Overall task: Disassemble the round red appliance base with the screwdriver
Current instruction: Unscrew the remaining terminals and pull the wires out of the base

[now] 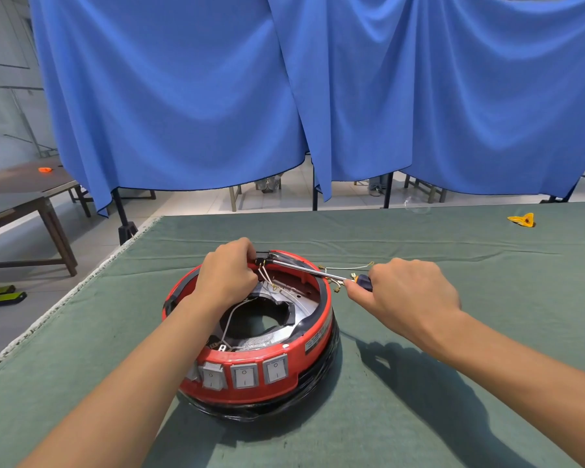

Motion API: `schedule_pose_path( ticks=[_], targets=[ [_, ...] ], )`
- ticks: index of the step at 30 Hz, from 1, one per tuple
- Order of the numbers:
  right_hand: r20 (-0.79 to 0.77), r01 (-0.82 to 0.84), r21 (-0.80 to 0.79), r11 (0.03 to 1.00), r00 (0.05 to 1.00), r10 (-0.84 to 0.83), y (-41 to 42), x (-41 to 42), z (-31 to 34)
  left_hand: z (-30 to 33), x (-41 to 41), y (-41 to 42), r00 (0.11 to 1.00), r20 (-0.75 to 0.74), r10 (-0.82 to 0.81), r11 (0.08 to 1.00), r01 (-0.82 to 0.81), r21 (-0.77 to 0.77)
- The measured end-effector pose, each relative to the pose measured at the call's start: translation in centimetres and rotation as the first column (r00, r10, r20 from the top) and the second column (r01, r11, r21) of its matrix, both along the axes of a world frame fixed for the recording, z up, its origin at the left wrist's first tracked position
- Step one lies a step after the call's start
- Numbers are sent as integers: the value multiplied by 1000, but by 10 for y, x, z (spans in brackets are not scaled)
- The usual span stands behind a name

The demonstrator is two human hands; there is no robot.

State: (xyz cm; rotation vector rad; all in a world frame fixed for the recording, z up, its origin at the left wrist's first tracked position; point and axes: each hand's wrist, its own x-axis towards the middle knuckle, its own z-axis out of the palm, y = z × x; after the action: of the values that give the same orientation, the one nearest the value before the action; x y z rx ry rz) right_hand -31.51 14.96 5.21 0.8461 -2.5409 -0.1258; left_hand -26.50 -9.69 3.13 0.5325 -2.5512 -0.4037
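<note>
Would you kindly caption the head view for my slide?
Left hand steadies the red appliance base while right hand works the screwdriver at its far rim.

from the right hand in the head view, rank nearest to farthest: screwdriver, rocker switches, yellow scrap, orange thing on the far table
1. screwdriver: gripped in the right hand itself.
2. rocker switches: on the red base's near wall, lower left of the hand.
3. yellow scrap: on the green cloth, far right corner.
4. orange thing: on the brown table, far left.

Switches (244, 375) — "O" and "I"
</note>
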Motion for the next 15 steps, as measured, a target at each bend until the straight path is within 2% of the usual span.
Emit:
schedule_pose_path(
  ticks=[15],
  targets=[
    [-58,-57,93,994,996,63,-7,-11,7,2,1,-3,1000,-3,18,999,-18,29]
  ],
)
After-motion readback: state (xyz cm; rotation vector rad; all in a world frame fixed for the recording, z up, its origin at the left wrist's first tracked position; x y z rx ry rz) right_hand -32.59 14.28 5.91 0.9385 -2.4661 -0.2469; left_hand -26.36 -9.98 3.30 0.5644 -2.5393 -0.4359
